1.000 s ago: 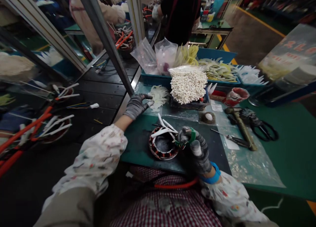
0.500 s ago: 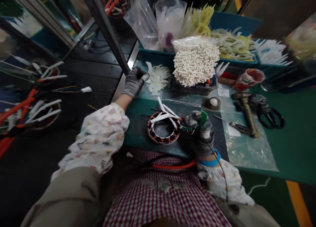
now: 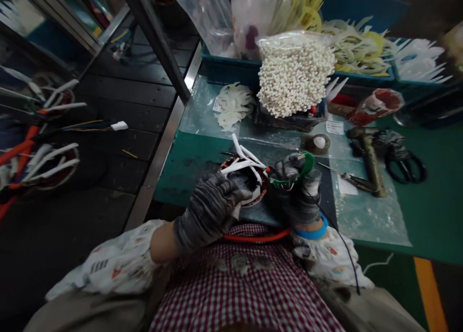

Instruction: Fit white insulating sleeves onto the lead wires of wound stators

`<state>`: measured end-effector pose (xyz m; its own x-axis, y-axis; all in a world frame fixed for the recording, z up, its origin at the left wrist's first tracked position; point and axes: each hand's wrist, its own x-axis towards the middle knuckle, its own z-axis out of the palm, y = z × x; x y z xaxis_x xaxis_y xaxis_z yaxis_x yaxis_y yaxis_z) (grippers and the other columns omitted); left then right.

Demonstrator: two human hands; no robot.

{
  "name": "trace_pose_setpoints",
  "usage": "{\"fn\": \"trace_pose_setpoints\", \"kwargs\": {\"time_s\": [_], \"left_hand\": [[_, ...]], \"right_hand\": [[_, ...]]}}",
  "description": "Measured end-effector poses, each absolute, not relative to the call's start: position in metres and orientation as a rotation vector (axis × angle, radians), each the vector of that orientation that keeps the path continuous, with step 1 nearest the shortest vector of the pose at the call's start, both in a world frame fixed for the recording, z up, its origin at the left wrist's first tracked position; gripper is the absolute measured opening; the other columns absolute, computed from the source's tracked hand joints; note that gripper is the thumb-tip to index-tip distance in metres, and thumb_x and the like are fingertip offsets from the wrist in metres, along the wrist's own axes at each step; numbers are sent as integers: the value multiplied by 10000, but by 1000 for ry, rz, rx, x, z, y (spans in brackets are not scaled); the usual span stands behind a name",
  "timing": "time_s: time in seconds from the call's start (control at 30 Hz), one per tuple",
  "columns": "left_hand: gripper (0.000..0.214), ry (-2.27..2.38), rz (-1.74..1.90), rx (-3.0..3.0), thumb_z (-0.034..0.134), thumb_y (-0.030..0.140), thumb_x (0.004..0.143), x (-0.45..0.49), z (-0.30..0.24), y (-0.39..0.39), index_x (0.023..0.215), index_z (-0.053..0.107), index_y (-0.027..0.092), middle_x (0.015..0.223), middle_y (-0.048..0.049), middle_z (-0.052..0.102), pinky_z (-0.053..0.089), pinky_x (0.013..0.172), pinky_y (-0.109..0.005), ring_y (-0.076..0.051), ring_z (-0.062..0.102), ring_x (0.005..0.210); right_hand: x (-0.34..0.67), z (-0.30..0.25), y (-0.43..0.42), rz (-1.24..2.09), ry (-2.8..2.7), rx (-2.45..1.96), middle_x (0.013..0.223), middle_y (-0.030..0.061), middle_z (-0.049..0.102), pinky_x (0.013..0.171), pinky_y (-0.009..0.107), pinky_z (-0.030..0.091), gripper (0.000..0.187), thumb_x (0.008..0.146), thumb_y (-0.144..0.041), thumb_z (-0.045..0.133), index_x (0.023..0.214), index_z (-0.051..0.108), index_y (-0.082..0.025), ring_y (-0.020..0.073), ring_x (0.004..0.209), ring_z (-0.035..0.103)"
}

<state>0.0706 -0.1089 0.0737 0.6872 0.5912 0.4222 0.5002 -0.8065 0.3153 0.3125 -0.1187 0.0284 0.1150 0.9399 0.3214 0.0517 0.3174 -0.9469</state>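
My left hand [image 3: 211, 209], in a striped grey glove, is at the near left rim of a ring-shaped motor stator [image 3: 265, 190]. Its fingers are closed together, with a pale strip [image 3: 256, 195] at the fingertips over the ring; part of that strip is hidden. White sleeved leads [image 3: 241, 166] cross the top of the stator. To the right of it, my right hand [image 3: 300, 182], also gloved, is closed on a curved green circuit board [image 3: 308, 162] with thin coloured wires. A blue wrist strap [image 3: 313, 233] with a dark cord circles my right wrist.
Pale slips [image 3: 235, 105] lie at the back left, near a bag of white sticks [image 3: 294, 76]. On the right are a hammer-like tool [image 3: 369, 163], black-handled scissors [image 3: 405, 166] and a red cup [image 3: 378, 105]. A metal post [image 3: 155, 40] rises at the left edge.
My left hand has come from the pale slips by the post, toward me and right, to the stator, with a pale strip in its fingers. My right hand stays on the green board.
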Motion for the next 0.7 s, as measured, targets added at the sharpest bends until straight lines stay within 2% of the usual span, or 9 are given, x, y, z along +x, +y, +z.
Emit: {"fn": "trace_pose_setpoints", "kwargs": {"time_s": [0.1,0.17,0.27,0.33,0.43,0.53,0.6,0.63,0.7], "left_hand": [[330,914,752,2710,577,270,1035,70,74,-111,1262,815,252,1314,-129,776,558,1089,-568,-342,696,1228],[390,888,725,2680,589,316,1038,68,73,-116,1376,783,296,1390,-118,743,528,1132,-556,-334,669,1293],[508,998,715,2750,677,426,1025,67,65,-128,1526,690,342,1336,-90,761,519,1145,-524,-317,667,1264],[441,1009,815,2867,721,365,1028,65,59,-133,1467,715,331,1205,-54,804,550,1114,-457,-273,700,1178],[270,763,984,2896,682,218,1056,54,57,-130,1307,760,276,1081,-27,841,617,1056,-365,-214,761,1077],[213,564,1027,2609,628,289,1100,33,62,-112,1260,760,240,1090,-52,859,690,949,-346,-214,814,1025],[244,635,1090,2388,578,306,1131,19,64,-95,1284,756,238,1095,-56,856,707,872,-326,-207,829,986],[281,732,1113,2299,560,308,1143,14,64,-84,1343,743,236,1155,-69,851,712,895,-340,-215,830,1025],[402,928,1042,2199,598,383,1142,11,61,-61,1501,679,222,1401,-122,786,676,1108,-460,-284,775,1277]], "right_hand": [[310,32,-123,890,-1166,-994,831,28,630,595,372,537,586,1125,-752,332,1405,673,-367,221,649,567],[308,40,-128,841,-1139,-1002,850,20,680,637,379,593,457,1110,-716,494,1284,736,-370,223,696,640],[305,57,-137,694,-1279,-1131,1007,33,807,801,427,674,295,1112,-560,632,1241,797,-351,255,870,773],[301,66,-139,616,-1517,-1163,1081,42,837,854,419,689,258,1120,-461,657,1284,811,-335,264,945,804],[290,71,-137,418,-1969,-1115,1118,77,847,878,398,686,315,1142,-313,609,1399,787,-277,260,976,802],[280,72,-133,164,-2318,-1222,1149,133,849,937,437,660,343,1132,-221,602,1421,785,-209,288,1039,781],[277,75,-129,85,-2453,-1278,1146,143,846,939,444,640,308,1136,-273,627,1374,812,-214,293,1044,770],[277,76,-127,71,-2494,-1272,1135,138,846,936,441,633,296,1140,-319,633,1343,826,-222,289,1036,767],[278,80,-124,67,-2529,-1247,1126,128,845,936,433,624,306,1147,-385,629,1296,843,-227,281,1023,764]]}}
